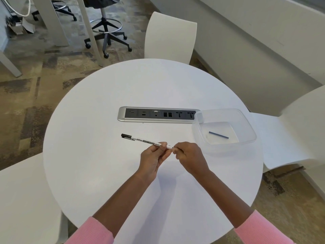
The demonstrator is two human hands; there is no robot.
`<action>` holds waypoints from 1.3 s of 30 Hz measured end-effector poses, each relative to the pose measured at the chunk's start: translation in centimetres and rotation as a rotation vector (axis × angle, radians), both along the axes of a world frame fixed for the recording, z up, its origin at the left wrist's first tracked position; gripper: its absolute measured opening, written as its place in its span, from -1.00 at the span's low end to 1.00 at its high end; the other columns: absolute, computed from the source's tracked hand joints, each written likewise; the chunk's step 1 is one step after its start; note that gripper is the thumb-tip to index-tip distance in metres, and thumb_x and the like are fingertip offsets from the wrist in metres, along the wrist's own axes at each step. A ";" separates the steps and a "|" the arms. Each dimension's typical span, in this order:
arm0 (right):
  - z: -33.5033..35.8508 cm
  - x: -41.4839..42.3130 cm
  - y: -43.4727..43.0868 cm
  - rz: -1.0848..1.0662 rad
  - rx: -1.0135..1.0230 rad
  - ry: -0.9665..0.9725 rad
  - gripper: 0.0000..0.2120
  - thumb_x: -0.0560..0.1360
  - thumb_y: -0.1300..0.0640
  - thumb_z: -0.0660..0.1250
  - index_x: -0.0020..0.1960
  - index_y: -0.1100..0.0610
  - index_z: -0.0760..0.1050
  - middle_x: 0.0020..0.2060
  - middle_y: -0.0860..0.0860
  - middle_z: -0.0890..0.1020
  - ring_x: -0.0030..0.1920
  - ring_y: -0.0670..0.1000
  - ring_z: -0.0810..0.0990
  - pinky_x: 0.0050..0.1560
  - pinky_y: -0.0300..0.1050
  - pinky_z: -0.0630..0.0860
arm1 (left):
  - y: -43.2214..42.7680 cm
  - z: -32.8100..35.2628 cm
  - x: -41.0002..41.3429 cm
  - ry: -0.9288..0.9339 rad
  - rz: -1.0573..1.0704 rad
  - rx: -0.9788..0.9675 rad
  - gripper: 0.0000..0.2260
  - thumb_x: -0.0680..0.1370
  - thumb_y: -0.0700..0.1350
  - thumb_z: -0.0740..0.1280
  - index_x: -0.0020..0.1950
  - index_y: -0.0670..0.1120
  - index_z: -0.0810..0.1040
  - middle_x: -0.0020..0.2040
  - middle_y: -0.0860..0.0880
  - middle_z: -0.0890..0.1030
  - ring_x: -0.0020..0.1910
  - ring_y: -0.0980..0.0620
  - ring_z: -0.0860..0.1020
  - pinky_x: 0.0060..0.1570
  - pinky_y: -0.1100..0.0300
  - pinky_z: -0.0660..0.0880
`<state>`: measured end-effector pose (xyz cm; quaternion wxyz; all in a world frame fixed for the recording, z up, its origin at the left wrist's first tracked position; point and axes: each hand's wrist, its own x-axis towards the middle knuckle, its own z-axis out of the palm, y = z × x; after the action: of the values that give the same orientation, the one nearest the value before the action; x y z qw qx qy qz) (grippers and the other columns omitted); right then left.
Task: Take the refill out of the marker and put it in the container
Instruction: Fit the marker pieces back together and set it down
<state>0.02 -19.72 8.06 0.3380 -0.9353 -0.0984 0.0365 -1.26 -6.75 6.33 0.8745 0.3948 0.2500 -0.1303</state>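
A white marker (pixel 142 139) with a black cap at its left end is held level above the round white table (pixel 105 173). My left hand (pixel 153 159) grips the barrel near its right end. My right hand (pixel 190 156) pinches the marker's right tip with its fingertips; what lies between those fingers is hidden. To the right stands a clear plastic container (pixel 246 127) with a thin blue refill (pixel 218 135) lying on its bottom.
A silver and black socket strip (pixel 158 114) is set into the table's middle, touching the container's left corner. White chairs stand at the far side (pixel 170 36), the right (pixel 290 134) and the near left (pixel 22 199). A black wheeled stool (pixel 107 32) stands beyond.
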 end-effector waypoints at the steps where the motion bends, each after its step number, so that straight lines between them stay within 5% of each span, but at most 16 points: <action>1: 0.2 0.1 0.0 -0.046 0.074 0.085 -0.80 0.47 0.28 0.24 -0.28 0.29 0.55 -0.42 0.16 0.59 -0.36 0.12 0.49 -0.29 -0.04 0.44 | 0.0 0.0 0.0 -0.017 -0.013 0.016 -0.93 0.50 -0.29 0.30 -0.16 -0.24 0.56 -0.37 -0.06 0.68 -0.32 0.09 0.67 -0.27 0.38 0.58; 5: 0.9 0.8 -0.1 -0.180 0.344 0.477 -0.67 0.47 0.28 0.26 -0.47 0.16 0.48 -0.60 -0.01 0.45 -0.65 -0.13 0.37 -0.60 -0.32 0.36 | -0.1 -0.2 0.1 -0.079 -0.065 0.116 -0.92 0.51 -0.27 0.30 -0.16 -0.24 0.57 -0.36 -0.04 0.67 -0.33 0.09 0.65 -0.23 0.37 0.58; 10: 1.3 1.8 -1.6 -0.261 0.770 1.036 -0.69 0.53 0.23 0.16 -0.38 0.18 0.45 -0.65 -0.10 0.38 -0.66 -0.18 0.31 -0.68 -0.42 0.25 | -0.3 0.4 0.3 -0.204 -0.133 0.209 -0.89 0.50 -0.25 0.32 -0.18 -0.23 0.60 -0.33 -0.03 0.68 -0.31 0.08 0.64 -0.20 0.35 0.56; 12: 1.2 1.9 -2.0 -0.294 0.909 1.102 -0.70 0.53 0.23 0.15 -0.35 0.19 0.45 -0.64 -0.09 0.37 -0.65 -0.18 0.33 -0.69 -0.43 0.27 | -0.4 0.7 0.5 -0.212 -0.128 0.222 -0.91 0.50 -0.25 0.32 -0.17 -0.23 0.60 -0.33 -0.03 0.68 -0.32 0.08 0.64 -0.22 0.36 0.56; 20: 1.5 1.2 -1.4 -0.163 0.628 0.551 -0.73 0.56 0.12 0.19 -0.24 0.18 0.54 -0.49 0.03 0.49 -0.47 -0.05 0.53 -0.41 -0.29 0.58 | -0.6 1.1 1.3 -0.138 -0.039 0.158 -0.92 0.49 -0.26 0.33 -0.18 -0.23 0.60 -0.35 -0.03 0.68 -0.33 0.10 0.65 -0.20 0.35 0.59; 25: 1.3 0.3 -1.3 -0.030 0.115 -0.019 -0.89 0.51 0.16 0.27 -0.07 0.20 0.52 -0.31 0.11 0.58 -0.26 0.09 0.55 -0.19 -0.06 0.49 | -0.6 1.6 1.2 -0.097 -0.004 0.075 -0.92 0.49 -0.27 0.32 -0.18 -0.23 0.59 -0.33 -0.07 0.66 -0.34 0.11 0.64 -0.25 0.36 0.58; 29: 1.3 -0.1 -1.1 0.077 -0.096 -0.327 -0.86 0.51 0.23 0.26 -0.12 0.29 0.53 -0.31 0.19 0.58 -0.31 0.17 0.53 -0.32 -0.06 0.42 | -0.8 2.0 1.1 -0.075 0.017 0.044 -0.91 0.50 -0.27 0.32 -0.19 -0.23 0.60 -0.33 -0.07 0.66 -0.36 0.11 0.64 -0.28 0.37 0.58; 35: 1.8 0.0 -1.0 0.067 -0.090 -0.431 -0.85 0.42 0.28 0.27 -0.26 0.34 0.54 -0.45 0.21 0.56 -0.46 0.17 0.51 -0.46 -0.04 0.40 | -1.1 2.5 0.9 -0.108 0.030 0.049 -0.89 0.49 -0.25 0.33 -0.21 -0.22 0.61 -0.37 -0.04 0.67 -0.35 0.11 0.64 -0.28 0.38 0.57; 39: 1.8 0.0 -0.5 -0.058 0.114 -0.231 -0.81 0.47 0.29 0.24 -0.28 0.32 0.52 -0.44 0.20 0.56 -0.38 0.18 0.48 -0.33 -0.02 0.41 | -1.2 2.5 0.8 -0.118 0.032 0.068 -0.90 0.49 -0.25 0.32 -0.19 -0.22 0.60 -0.36 -0.04 0.68 -0.33 0.10 0.65 -0.26 0.37 0.57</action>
<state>0.02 -20.22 9.89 0.3779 -0.9150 -0.1112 -0.0868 -0.42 -7.98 8.83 0.8756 0.4274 0.2085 -0.0843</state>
